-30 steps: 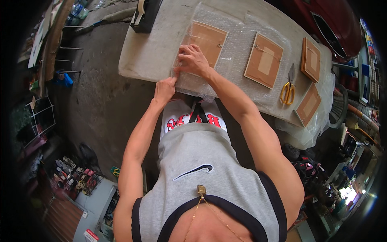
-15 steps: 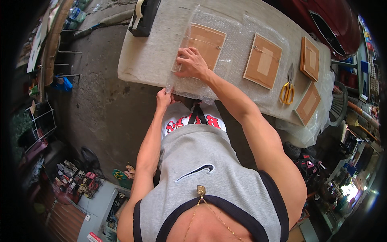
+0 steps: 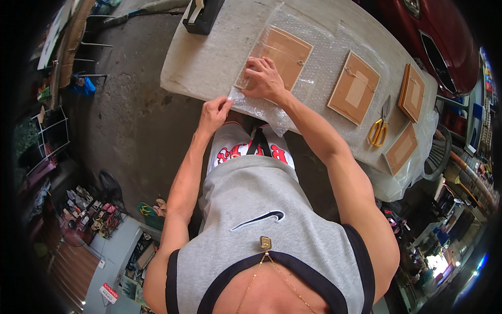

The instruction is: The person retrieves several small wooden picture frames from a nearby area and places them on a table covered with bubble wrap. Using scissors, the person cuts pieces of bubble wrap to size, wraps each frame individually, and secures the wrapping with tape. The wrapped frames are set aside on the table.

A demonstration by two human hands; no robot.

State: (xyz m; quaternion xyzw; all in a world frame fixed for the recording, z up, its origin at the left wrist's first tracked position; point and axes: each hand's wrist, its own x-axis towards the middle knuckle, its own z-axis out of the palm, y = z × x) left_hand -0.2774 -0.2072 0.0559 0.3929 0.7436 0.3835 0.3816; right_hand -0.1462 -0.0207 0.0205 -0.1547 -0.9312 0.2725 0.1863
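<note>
From where I stand, the left hand (image 3: 213,114) has its fingers together, clamped on a corner of the bubble wrap (image 3: 320,86) by the near edge of the table (image 3: 183,65). The right hand (image 3: 264,79) is just beyond it, palm down with fingers curled, touching the wrap along the left side of a brown frame (image 3: 293,49); I cannot tell whether those fingers grip anything. That frame lies back side up, reaching away beyond the right hand and to its right, while the left hand is apart from it, nearer the person. A second frame (image 3: 354,88) lies on the wrap, well to the right of both hands. Past it are yellow-handled scissors (image 3: 378,131), a small stack of frames (image 3: 412,94) and, at the near edge, another tilted frame (image 3: 401,149). A black tape dispenser (image 3: 205,18) stands at the table's far left.
</note>
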